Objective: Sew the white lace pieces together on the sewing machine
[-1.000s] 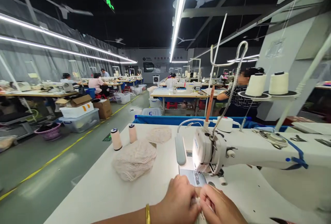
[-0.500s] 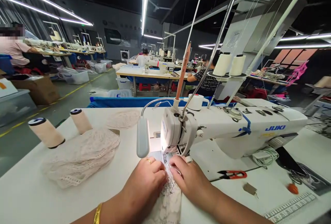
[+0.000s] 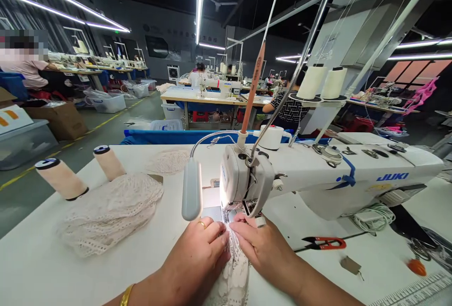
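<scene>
A strip of pale lace fabric (image 3: 231, 273) runs from the near table edge up to the needle area of a white sewing machine (image 3: 303, 179). My left hand (image 3: 201, 254) is closed on the lace's left side, fingers bent just in front of the presser foot. On the other side my right hand (image 3: 263, 249) grips the same lace, thumb and fingertips close to the foot. Both hands partly cover the cloth, and the needle tip is hard to make out. A grey lamp (image 3: 191, 190) lights the spot from the left.
Left on the white table lie a heap of lace (image 3: 116, 212), a smaller lace piece (image 3: 169, 161) and two thread cones (image 3: 61, 179). Red-handled thread snips (image 3: 323, 243), a brown tag (image 3: 351, 265) and a clear ruler (image 3: 416, 292) lie right. Other people sit at machines beyond.
The view has shifted slightly, so the machine and items at the right appear further right. My hands stay on the lace by the presser foot, the right fingers slightly repositioned.
</scene>
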`<state>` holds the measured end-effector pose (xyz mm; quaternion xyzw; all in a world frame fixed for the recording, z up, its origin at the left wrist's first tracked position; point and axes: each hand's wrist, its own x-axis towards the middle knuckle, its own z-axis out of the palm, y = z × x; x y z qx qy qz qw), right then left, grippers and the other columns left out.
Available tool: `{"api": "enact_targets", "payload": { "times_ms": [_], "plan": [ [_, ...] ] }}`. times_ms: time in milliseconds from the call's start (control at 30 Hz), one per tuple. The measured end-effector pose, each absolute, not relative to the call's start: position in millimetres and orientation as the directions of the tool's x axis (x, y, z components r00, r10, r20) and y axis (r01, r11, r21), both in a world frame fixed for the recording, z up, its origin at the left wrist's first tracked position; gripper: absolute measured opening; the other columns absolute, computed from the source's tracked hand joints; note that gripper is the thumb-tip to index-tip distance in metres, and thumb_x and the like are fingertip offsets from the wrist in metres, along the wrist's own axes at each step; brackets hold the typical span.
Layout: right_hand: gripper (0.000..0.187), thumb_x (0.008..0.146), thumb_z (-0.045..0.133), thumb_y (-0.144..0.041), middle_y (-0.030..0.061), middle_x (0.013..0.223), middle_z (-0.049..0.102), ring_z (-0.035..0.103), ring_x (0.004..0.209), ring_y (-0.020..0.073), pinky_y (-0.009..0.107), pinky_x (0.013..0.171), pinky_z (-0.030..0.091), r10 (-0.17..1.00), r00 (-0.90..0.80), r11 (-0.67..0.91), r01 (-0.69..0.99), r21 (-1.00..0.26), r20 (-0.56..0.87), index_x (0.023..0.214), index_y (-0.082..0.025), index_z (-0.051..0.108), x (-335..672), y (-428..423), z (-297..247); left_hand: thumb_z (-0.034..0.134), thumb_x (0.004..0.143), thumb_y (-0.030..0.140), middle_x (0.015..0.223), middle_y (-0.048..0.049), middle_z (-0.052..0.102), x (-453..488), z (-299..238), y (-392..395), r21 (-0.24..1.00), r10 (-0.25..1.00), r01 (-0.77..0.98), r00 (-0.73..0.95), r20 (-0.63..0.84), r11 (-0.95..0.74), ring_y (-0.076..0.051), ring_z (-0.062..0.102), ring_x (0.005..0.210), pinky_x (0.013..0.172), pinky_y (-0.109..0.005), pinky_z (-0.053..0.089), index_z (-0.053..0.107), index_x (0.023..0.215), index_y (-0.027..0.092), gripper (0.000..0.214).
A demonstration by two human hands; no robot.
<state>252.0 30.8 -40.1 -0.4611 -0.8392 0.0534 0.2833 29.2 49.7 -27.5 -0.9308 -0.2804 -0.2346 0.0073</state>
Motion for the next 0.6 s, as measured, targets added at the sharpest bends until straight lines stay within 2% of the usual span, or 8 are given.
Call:
{"api": "enact_targets", "payload": {
  "times_ms": [267,600],
  "plan": [
    [0.028,0.097,0.054,-0.007,0.0092,0.109,0.071,0.065,0.099,0.0266,0.038,0.085,0.058,0.798,-0.371,0.55,0.769,-0.325,0.474,0.106,-0.023,0.075,248.8,34.1,-40.1,0.06,0.093,0.011,0.101,-0.0098,0.073,31.8,-27.8,47.3,0.09,0.563,0.581,0.721,0.405,-0.809,-0.03,0.068,0.087,0.073,-0.05,0.063,0.069,0.103,0.018,0.015],
    [0.031,0.091,0.057,-0.003,0.0081,0.106,0.074,0.068,0.098,0.0265,0.036,0.082,0.058,0.766,-0.359,0.56,0.78,-0.279,0.534,0.104,-0.023,0.076,246.1,38.2,-42.1,0.063,0.091,0.011,0.105,-0.01,0.074,35.4,-30.5,44.2,0.079,0.61,0.634,0.692,0.386,-0.77,-0.03,0.067,0.087,0.073,-0.046,0.061,0.069,0.102,0.018,0.014]
  ]
}}
